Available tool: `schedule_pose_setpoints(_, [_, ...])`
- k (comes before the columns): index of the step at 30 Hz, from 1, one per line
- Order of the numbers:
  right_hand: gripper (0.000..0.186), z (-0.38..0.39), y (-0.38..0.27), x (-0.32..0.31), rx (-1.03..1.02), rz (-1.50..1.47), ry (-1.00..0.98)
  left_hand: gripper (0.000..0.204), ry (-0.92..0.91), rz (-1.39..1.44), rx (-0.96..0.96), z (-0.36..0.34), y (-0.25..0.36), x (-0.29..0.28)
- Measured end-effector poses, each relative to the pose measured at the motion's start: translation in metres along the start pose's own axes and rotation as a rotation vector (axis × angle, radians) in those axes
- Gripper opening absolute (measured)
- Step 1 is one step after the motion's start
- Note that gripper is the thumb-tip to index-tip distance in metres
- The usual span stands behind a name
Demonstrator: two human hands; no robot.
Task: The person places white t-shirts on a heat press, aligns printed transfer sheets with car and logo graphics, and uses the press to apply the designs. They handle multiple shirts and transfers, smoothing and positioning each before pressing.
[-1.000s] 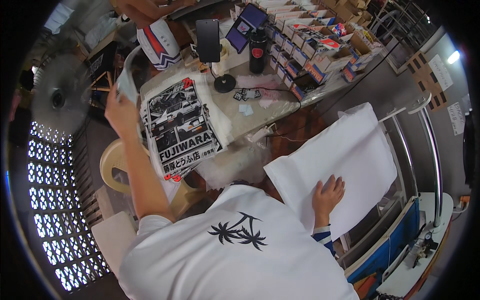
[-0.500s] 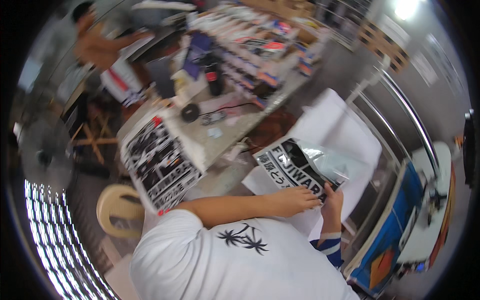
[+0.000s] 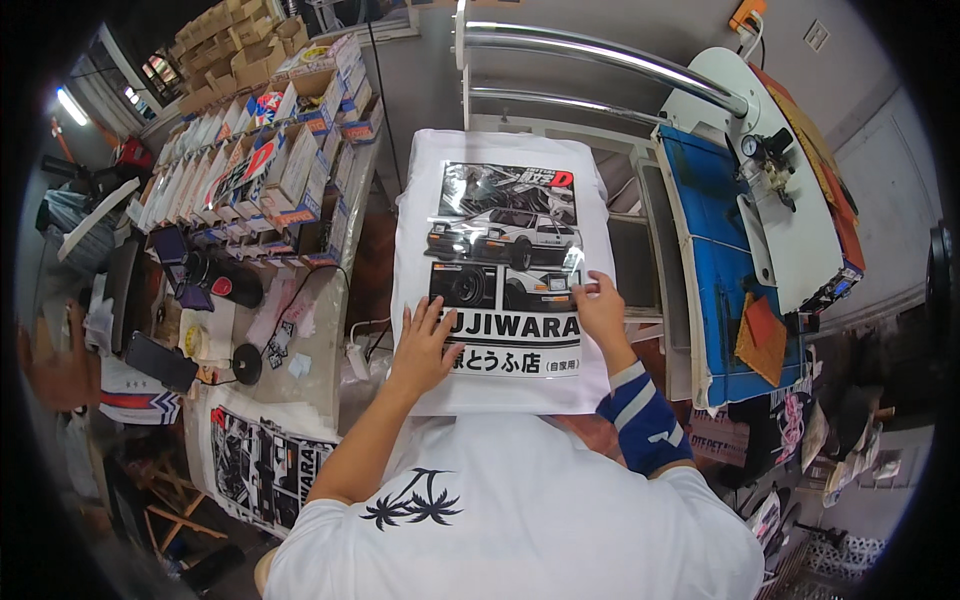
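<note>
A white garment [image 3: 415, 225] lies spread flat before me. On it rests a printed transfer film [image 3: 508, 290], with a black-and-white car picture, a red mark and dark lettering; glare on it suggests a clear sheet. My left hand [image 3: 424, 352] lies palm down over the film's lower left, fingers spread. At the film's right edge, my right hand [image 3: 602, 310] pinches the border between thumb and fingers. That wrist wears a blue band with white stripes. Another sheet with a similar print [image 3: 265, 465] lies lower left.
Steel rails [image 3: 600, 45] run behind the garment. On the right is a blue padded board [image 3: 715, 230] beside a white machine plate [image 3: 700, 90] with a gauge. To the left, a bench holds several rows of cardboard boxes [image 3: 290, 185], a dark bottle [image 3: 235, 283] and a phone [image 3: 160, 360].
My view has swung right to face the white garment squarely. The film, curled and held in both hands before, now lies flat on it. My hands have moved apart to its two sides.
</note>
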State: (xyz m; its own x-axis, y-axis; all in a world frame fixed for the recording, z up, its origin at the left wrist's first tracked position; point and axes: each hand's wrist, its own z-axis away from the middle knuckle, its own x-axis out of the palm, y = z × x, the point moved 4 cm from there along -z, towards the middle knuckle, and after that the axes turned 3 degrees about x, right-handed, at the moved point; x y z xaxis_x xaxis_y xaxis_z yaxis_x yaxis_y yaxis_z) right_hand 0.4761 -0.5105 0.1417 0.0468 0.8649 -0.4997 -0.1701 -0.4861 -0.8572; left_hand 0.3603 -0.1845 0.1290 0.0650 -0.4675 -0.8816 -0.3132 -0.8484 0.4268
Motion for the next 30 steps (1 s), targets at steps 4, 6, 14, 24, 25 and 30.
schedule_pose_setpoints(4, [0.042, 0.039, 0.004, -0.007, -0.542, 0.464, 0.089, 0.059, 0.03, -0.03, -0.007, 0.001, 0.0, 0.005])
schedule_pose_setpoints(6, [0.052, 0.056, 0.012, 0.0, -0.582, 0.58, 0.013, 0.06, 0.044, -0.037, -0.012, -0.004, -0.001, 0.006])
schedule_pose_setpoints(14, [0.056, 0.056, 0.018, 0.007, -0.514, 0.656, 0.061, 0.053, 0.167, -0.047, -0.065, -0.019, -0.023, -0.005])
schedule_pose_setpoints(24, [0.053, 0.056, 0.021, 0.005, -0.518, 0.607, 0.087, 0.053, 0.158, 0.07, -0.07, -0.004, -0.05, -0.002])
schedule_pose_setpoints(25, [0.054, 0.056, 0.021, 0.005, -0.524, 0.606, 0.091, 0.053, 0.156, 0.075, -0.076, -0.003, -0.05, -0.002])
schedule_pose_setpoints(30, [0.055, 0.059, 0.016, 0.006, -0.529, 0.625, 0.096, 0.055, 0.131, 0.056, -0.106, -0.003, -0.047, -0.004])
